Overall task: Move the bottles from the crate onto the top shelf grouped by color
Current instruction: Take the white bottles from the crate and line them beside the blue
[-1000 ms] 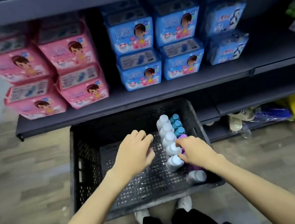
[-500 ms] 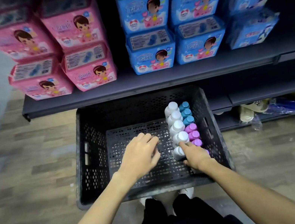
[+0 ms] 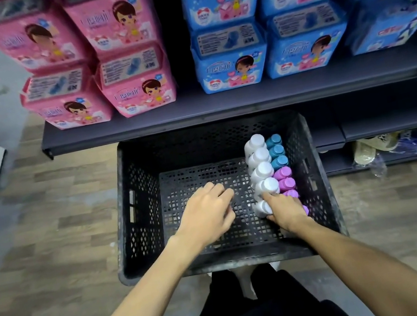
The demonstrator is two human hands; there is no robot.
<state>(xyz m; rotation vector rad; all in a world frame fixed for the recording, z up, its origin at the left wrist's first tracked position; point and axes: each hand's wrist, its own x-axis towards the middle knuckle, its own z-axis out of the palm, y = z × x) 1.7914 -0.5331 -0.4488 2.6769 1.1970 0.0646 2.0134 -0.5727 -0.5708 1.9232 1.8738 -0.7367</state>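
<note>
Down in the black perforated crate (image 3: 220, 264) on the floor (image 3: 71, 209), every bottle stands packed against the right wall, in two rows running near to far. In the left row are the white bottles (image 3: 260, 156): one, two, three, four, five, the nearest half under the right hand. In the right row, three teal bottles (image 3: 276, 151) stand at the far end. Nearer come the purple bottles (image 3: 286, 184): three in plain sight and a sliver of a fourth peeking from under the hand. The rest of the crate shows only its mesh bottom.

The right hand (image 3: 286, 209) lies over the nearest bottles, its index finger (image 3: 266, 197) stretched out and touching a white one. The other fingers curve down over the purple row, and whether they grip anything I cannot tell. The left hand (image 3: 206, 216) hovers over the mesh just left of the bottles, fingers loosely curled, holding nothing.

On the dark shelf (image 3: 194, 113) beyond the crate, four pink packs (image 3: 132, 79) sit at the left in two stacks of two. Six blue packs (image 3: 230, 51) sit to the right, also stacked in pairs, the rightmost pair cut off by the edge.
</note>
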